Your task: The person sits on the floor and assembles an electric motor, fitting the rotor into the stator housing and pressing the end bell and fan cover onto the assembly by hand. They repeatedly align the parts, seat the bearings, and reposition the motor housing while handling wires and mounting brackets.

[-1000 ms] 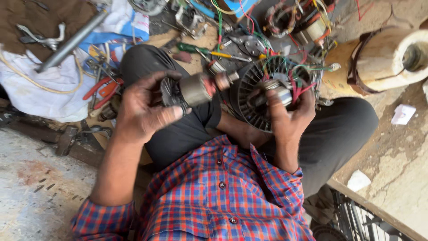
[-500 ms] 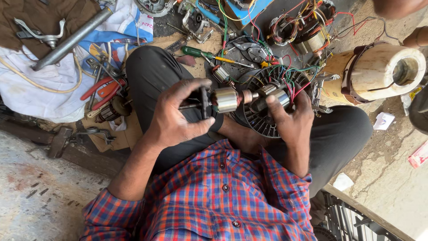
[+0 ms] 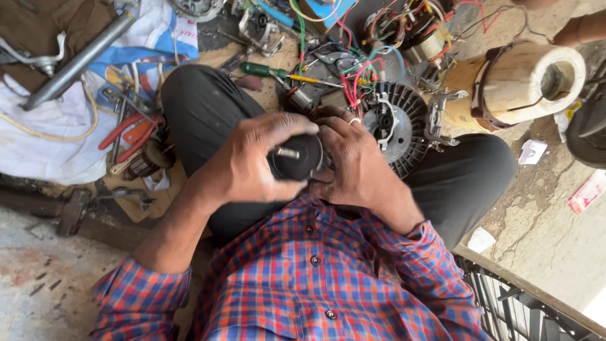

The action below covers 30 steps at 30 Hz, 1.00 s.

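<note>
A dark round motor rotor (image 3: 297,156) with a short steel shaft end pointing at me sits between both hands, close to my chest. My left hand (image 3: 252,164) wraps around its left side, fingers curled over the top. My right hand (image 3: 353,161), a ring on one finger, grips its right side. Just beyond my right hand lies the black finned motor housing (image 3: 404,126) with red and green wires (image 3: 356,72) coming out of it. It rests on my right leg.
A pale cylindrical wooden block (image 3: 524,82) lies at the right. Red-handled pliers (image 3: 129,136), a green-handled screwdriver (image 3: 268,71), a grey metal pipe (image 3: 76,63) and white cloth (image 3: 44,126) litter the floor left. A metal grille (image 3: 530,309) is at lower right.
The rotor has been drawn out of the finned housing and pulled toward my chest, turned so that its shaft end faces me. Both hands have closed in around it.
</note>
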Tool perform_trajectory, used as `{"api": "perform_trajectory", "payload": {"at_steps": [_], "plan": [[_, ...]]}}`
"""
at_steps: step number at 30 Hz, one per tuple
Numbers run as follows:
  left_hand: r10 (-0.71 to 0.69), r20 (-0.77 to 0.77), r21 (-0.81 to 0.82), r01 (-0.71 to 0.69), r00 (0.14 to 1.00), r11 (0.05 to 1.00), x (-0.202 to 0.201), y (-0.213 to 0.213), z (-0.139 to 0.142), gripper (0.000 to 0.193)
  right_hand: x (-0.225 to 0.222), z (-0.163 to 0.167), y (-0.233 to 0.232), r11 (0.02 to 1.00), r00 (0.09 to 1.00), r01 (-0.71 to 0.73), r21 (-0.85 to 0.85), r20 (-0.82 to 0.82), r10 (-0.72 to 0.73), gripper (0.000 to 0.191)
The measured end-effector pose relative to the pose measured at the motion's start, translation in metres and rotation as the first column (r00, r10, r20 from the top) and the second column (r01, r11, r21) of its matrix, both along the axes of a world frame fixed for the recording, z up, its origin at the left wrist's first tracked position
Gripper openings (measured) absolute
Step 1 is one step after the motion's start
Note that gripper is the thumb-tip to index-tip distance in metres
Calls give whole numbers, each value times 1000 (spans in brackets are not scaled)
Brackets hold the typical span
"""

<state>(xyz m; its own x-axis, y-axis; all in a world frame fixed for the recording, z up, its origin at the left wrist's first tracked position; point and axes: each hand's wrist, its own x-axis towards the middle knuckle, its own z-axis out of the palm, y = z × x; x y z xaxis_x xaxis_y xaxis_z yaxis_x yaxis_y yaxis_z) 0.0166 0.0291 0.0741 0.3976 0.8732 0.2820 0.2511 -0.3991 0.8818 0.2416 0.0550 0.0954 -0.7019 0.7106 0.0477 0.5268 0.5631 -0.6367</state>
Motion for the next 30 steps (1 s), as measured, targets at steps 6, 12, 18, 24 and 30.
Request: {"api": "perform_trajectory", "payload": {"at_steps": [6,12,18,24,30], "plan": [[-20,143,-102,35,990,994,-11,-4,-25,73,0,-1,8,998,999,-39,-48,13,40,73],[28,366,-188,44,930,981,-34,-9,-55,81,4,7,7,997,996,70,-11,49,-69,56],[235,496,-524,73,836,849,-37,-9,-90,84,21,-14,-1,963,981,159,219,77,-179,41],[267,507,-574,90,819,814,-19,-7,-120,85,46,-20,-16,942,960,243,232,82,-268,29],[205,516,-621,199,832,758,1,6,-135,80,73,-23,-27,923,940,329,198,28,-341,30]]}}
